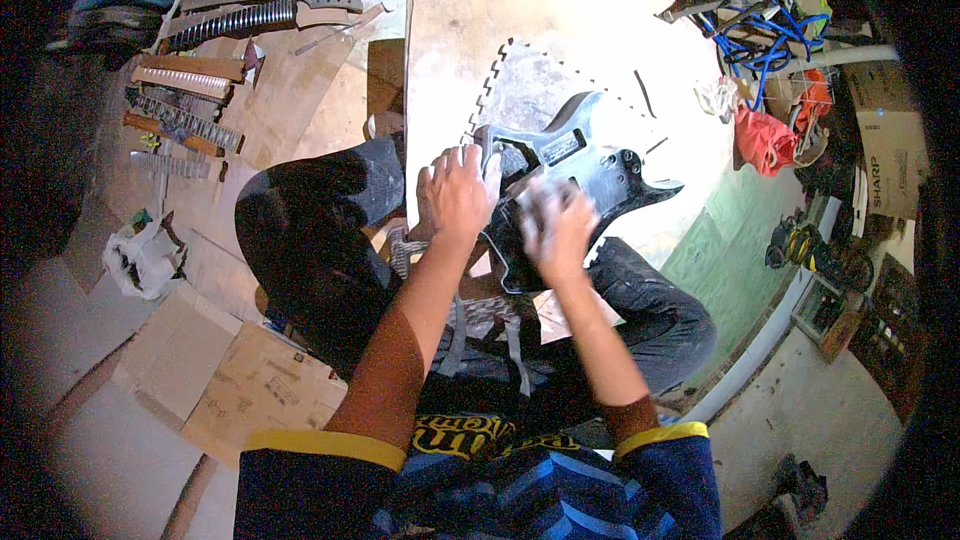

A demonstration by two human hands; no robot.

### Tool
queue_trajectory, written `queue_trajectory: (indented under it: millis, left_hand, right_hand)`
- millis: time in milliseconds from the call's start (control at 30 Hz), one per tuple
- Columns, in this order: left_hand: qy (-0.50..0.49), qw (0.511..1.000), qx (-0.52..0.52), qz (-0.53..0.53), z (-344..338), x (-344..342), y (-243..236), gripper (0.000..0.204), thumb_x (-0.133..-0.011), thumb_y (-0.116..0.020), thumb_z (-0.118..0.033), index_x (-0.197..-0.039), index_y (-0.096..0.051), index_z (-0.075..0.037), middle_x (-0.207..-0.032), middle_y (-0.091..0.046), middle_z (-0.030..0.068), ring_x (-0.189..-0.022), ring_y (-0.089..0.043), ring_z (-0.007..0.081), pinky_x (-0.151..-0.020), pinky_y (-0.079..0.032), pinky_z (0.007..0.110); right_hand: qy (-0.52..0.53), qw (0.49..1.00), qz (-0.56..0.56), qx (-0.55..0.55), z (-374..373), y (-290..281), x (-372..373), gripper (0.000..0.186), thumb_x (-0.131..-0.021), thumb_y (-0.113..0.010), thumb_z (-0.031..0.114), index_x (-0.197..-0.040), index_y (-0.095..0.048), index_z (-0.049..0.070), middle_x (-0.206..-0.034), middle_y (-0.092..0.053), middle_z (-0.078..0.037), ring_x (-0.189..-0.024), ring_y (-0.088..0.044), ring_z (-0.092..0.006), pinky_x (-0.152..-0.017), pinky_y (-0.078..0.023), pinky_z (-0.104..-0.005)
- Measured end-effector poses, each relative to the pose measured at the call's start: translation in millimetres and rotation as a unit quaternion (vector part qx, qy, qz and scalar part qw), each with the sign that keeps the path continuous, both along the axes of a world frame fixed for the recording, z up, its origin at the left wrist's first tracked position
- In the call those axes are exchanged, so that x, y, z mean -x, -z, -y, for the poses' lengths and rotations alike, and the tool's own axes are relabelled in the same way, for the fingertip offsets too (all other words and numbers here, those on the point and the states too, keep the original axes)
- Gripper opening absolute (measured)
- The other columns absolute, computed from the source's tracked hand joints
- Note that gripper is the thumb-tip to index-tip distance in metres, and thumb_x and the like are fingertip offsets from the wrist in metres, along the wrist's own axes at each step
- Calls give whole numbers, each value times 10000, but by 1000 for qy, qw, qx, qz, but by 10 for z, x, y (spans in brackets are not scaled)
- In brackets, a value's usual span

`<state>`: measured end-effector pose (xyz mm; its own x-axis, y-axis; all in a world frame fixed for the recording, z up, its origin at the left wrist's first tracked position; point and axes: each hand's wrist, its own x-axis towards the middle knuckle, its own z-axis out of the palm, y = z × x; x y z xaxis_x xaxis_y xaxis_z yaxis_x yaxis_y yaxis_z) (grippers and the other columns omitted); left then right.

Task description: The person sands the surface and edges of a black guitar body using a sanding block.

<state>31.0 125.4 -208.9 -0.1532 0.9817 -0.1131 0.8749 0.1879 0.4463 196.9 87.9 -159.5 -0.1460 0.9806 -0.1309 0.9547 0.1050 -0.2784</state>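
Note:
A black electric guitar body [610, 180] with cut-out cavities lies tilted in front of me, dulled by pale dust on its upper face. My left hand [458, 190] is closed over its left edge, thumb lying along the rim. Over the lower middle of the body is my right hand [558, 228], its fingers curled down and smeared by motion. Whitish dust coats those fingers. Whether they hold anything against the surface is hidden. Beneath the body a pale board [440, 50] carries a sheet with a dark-and-white checked edge [487, 80].
Several guitar necks [235, 25] lie on cardboard at the left. A white plastic bag [145, 258] and flattened cardboard [262, 385] sit lower left. Tangled blue cable [765, 40] and a red cloth [765, 140] are at the upper right. My crossed legs flank the guitar body.

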Motion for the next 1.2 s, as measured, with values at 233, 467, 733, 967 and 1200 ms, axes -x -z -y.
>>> queue_trajectory:
  millis: [233, 467, 733, 967, 1200]
  left_hand:
    - [4, 1000, 24, 7, -33, -27, -15, 408, -993, -592, -441, -1167, -674, -82, -1145, -711, 173, -1079, -680, 351, -940, -492, 525]
    - [3, 1000, -2, 14, -68, -5, -9, 356, -981, -619, -410, -1100, -674, -79, -1096, -708, 159, -1032, -683, 348, -901, -491, 523]
    - [2, 1000, -20, -5, -17, -13, -34, 378, -983, -611, -428, -1136, -678, -89, -1115, -711, 159, -1038, -683, 344, -909, -494, 500]
    - [-6, 1000, 8, 8, -43, -1, -5, 380, -986, -608, -429, -1142, -674, -89, -1111, -709, 163, -1059, -679, 343, -922, -483, 518]
    - [-8, 999, 19, 38, -52, -29, -15, 375, -988, -592, -446, -1046, -668, -83, -1099, -702, 167, -1071, -659, 349, -941, -471, 546]
  right_hand:
    - [129, 990, 19, -60, 64, 411, -137, 470, -890, -721, 197, -1346, -618, 147, -1315, -549, -255, -1208, -511, -433, -999, -394, -548]
    - [173, 978, 11, -114, -676, 125, -466, 477, -874, -720, 192, -1332, -621, 104, -1224, -567, -230, -1107, -530, -438, -906, -399, -552]
    - [128, 986, 92, -62, -378, 344, -570, 520, -850, -758, 174, -1348, -617, 132, -1246, -570, -211, -1125, -531, -416, -958, -391, -538]
    - [8, 1000, -7, -8, 141, 26, 27, 493, -826, -770, 209, -1293, -636, 126, -1296, -551, -232, -1192, -507, -430, -969, -387, -564]
    - [145, 977, 155, -32, -63, 404, -239, 446, -952, -644, 320, -1355, -606, 135, -1326, -522, -249, -1193, -494, -429, -961, -397, -552]
